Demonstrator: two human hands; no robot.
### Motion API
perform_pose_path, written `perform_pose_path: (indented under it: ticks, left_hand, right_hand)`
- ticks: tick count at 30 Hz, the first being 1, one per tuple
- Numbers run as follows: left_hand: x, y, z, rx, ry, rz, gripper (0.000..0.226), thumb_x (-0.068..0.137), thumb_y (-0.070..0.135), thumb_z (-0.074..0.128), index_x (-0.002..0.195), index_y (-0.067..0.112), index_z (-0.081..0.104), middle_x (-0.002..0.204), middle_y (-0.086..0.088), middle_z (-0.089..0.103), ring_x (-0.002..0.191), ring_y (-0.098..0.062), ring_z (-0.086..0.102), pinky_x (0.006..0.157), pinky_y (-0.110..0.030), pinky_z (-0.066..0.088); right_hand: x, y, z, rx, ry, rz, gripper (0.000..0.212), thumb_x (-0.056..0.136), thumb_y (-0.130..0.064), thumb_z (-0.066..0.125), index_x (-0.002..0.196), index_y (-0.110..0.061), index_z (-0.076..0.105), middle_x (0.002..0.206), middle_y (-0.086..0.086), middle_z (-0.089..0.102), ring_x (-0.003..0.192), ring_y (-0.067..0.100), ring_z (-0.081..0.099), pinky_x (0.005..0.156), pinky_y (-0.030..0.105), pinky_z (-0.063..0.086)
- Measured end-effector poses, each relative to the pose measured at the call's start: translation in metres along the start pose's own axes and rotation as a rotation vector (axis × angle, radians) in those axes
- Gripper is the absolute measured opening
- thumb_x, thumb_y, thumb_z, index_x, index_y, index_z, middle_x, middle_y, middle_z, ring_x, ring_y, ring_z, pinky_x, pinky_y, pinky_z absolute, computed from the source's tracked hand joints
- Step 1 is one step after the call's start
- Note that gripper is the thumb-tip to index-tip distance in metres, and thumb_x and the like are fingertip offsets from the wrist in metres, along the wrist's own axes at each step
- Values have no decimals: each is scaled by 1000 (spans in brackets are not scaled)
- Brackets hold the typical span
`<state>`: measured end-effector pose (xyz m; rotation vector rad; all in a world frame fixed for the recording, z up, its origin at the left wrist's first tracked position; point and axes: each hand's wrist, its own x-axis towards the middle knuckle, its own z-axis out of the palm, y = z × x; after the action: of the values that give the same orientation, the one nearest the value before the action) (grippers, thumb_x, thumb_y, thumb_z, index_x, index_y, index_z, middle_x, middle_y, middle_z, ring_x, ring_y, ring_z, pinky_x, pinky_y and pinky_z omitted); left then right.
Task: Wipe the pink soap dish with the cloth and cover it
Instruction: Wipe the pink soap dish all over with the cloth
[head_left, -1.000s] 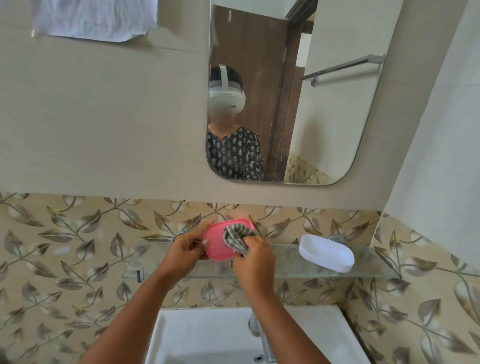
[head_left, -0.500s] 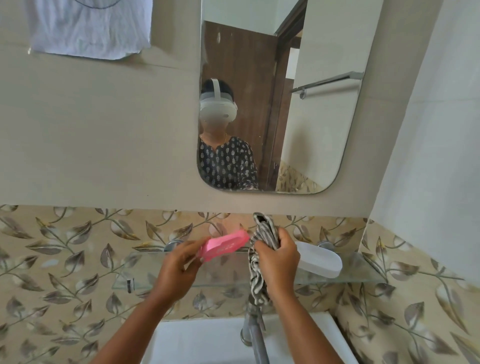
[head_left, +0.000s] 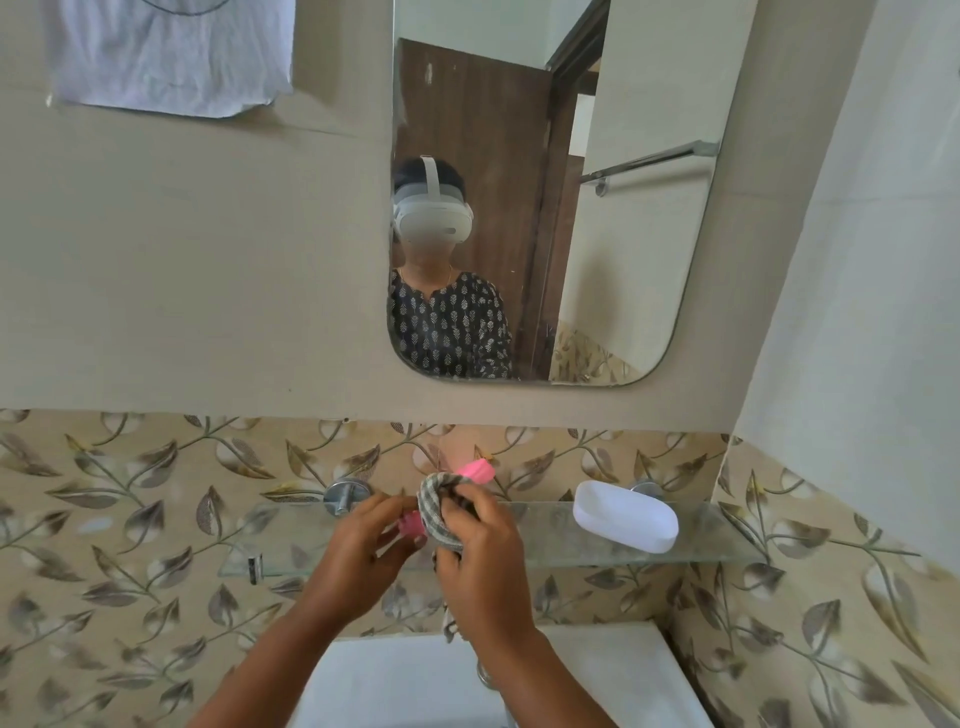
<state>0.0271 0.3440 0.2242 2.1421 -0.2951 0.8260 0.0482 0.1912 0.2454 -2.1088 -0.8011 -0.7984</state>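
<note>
Since half a second ago the cloth (head_left: 441, 512) has come back onto the pink soap dish (head_left: 475, 469), and the two hands have closed in on each other above the near edge of the glass shelf (head_left: 545, 535).

The mirror (head_left: 623, 234) hangs on the far wall, its lower edge well above the shelf. The white sink (head_left: 395, 680) lies near, below the hands. The shelf has bare glass between the hands and the white lid (head_left: 626, 514), which rests near its right end.

The right hand (head_left: 480, 558) grips the bunched cloth against the dish. The left hand (head_left: 363, 545) pinches the dish by its near left edge. The dish is held tilted above the shelf, mostly hidden by the cloth.
</note>
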Motion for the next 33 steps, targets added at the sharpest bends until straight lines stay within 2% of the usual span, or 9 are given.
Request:
perform_pose_path:
  ticks: [3, 9, 13, 20, 22, 25, 27, 30, 33]
  left_hand:
    - [0, -2, 0, -13, 2, 0, 30, 82, 6, 69, 107, 22, 66, 95, 3, 61, 88, -10, 61, 77, -31, 58]
    - [1, -8, -8, 28, -28, 5, 36, 83, 3, 67, 102, 32, 60, 98, 19, 57, 91, -8, 58, 76, -28, 58]
    - [1, -8, -10, 28, -24, 23, 32, 86, 2, 63, 99, 31, 58, 95, 21, 55, 91, -9, 57, 73, -27, 58]
    - [0, -10, -12, 173, -103, 67, 28, 88, 36, 51, 115, 34, 56, 103, 25, 50, 94, -2, 52, 76, -19, 49]
    - [-4, -9, -11, 219, -116, 91, 30, 87, 40, 50, 114, 31, 56, 104, 25, 48, 97, 1, 48, 80, -14, 43]
    - [-9, -5, -9, 223, -131, 91, 26, 82, 36, 55, 108, 31, 58, 102, 18, 49, 98, 1, 46, 80, -12, 40]
    - [-9, -5, -9, 210, -138, 87, 22, 80, 33, 58, 102, 32, 59, 100, 15, 50, 97, 1, 47, 79, -11, 40]
    - [-8, -4, -11, 192, -125, 66, 23, 77, 42, 64, 99, 36, 57, 101, 16, 50, 98, 2, 48, 78, -11, 40]
    - [-8, 4, -12, 162, -92, -29, 50, 68, 64, 68, 107, 38, 52, 110, 19, 46, 106, 3, 45, 83, -9, 38]
  right_hand:
    - [4, 8, -1, -14, 4, 12, 35, 81, -6, 63, 115, -11, 69, 120, 2, 64, 107, 20, 59, 91, 22, 47]
    - [25, 38, -10, -5, -43, 208, 42, 80, 5, 63, 120, -11, 66, 119, -1, 64, 102, 15, 59, 87, 15, 48]
    - [33, 50, -14, -63, -80, 287, 40, 80, 3, 58, 114, -16, 70, 114, 1, 65, 92, 18, 63, 80, 30, 55]
    - [10, 24, -15, 26, -129, 187, 40, 84, 0, 61, 121, -16, 66, 121, -10, 59, 107, 8, 56, 90, 14, 48]
    - [8, 18, -22, 123, -157, 251, 32, 86, -2, 62, 115, -15, 68, 114, -8, 61, 98, 4, 59, 83, 10, 49]
    - [20, 23, -41, 276, -122, 501, 13, 87, -6, 62, 89, -14, 72, 87, 6, 70, 69, 11, 61, 53, 12, 46]
    - [32, 31, -55, 385, -59, 648, 14, 86, -8, 61, 78, -18, 69, 78, 12, 71, 63, 19, 62, 53, 24, 47]
    - [49, 39, -71, 463, -42, 724, 13, 83, -8, 61, 79, -16, 70, 73, 13, 72, 60, 19, 62, 56, 29, 49]
    - [64, 48, -74, 403, -68, 715, 9, 81, -8, 61, 82, -5, 69, 73, 19, 70, 55, 16, 58, 52, 25, 44]
